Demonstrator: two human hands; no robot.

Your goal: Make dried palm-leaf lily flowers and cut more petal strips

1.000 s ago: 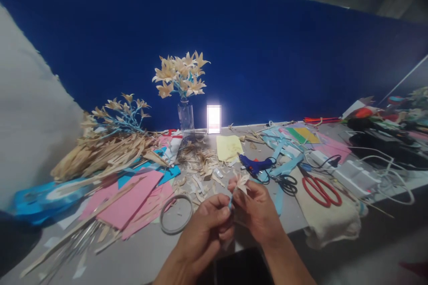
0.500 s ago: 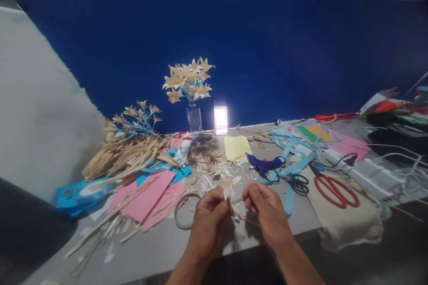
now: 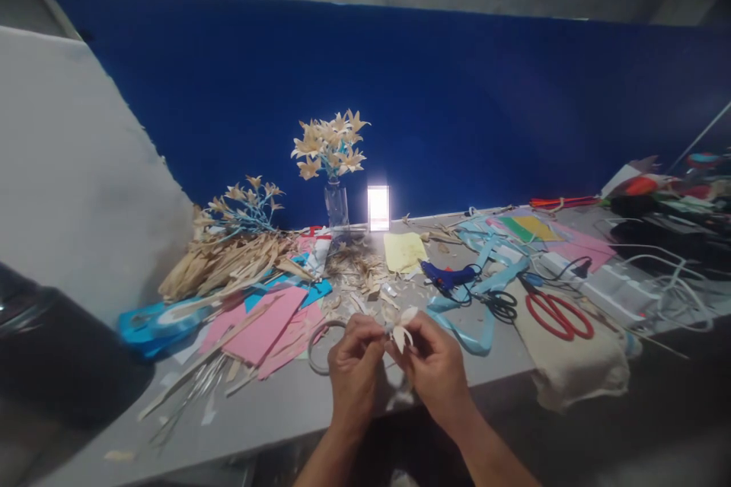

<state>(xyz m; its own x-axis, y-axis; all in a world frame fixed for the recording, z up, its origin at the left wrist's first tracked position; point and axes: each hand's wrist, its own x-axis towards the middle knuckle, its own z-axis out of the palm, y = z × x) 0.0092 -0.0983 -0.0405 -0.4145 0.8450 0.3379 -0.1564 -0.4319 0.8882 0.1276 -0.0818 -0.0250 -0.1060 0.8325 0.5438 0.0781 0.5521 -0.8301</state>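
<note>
A small pale cream flower (image 3: 403, 335), seemingly made of dried husk, is between my hands above the front of the table. My left hand (image 3: 355, 365) pinches it from the left, near its base. On the other side, the thumb and fingers of my right hand (image 3: 435, 367) are closed on its petals. The fingertips hide part of the flower. A roll of tape (image 3: 315, 358) lies just behind my left hand. Husk scraps (image 3: 365, 278) are strewn beyond the hands.
A vase (image 3: 336, 207) of finished flowers stands at the back, with husks (image 3: 222, 270) to its left. Pink paper (image 3: 268, 327) lies at left. Rightward are a blue glue gun (image 3: 450, 275), black scissors (image 3: 502, 306), red-handled scissors (image 3: 558, 316) on cloth, and a power strip (image 3: 605, 289).
My right hand has moved left and now grips the flower together with my left. The flower has turned, its petals now facing right and downward. The view has shifted slightly.
</note>
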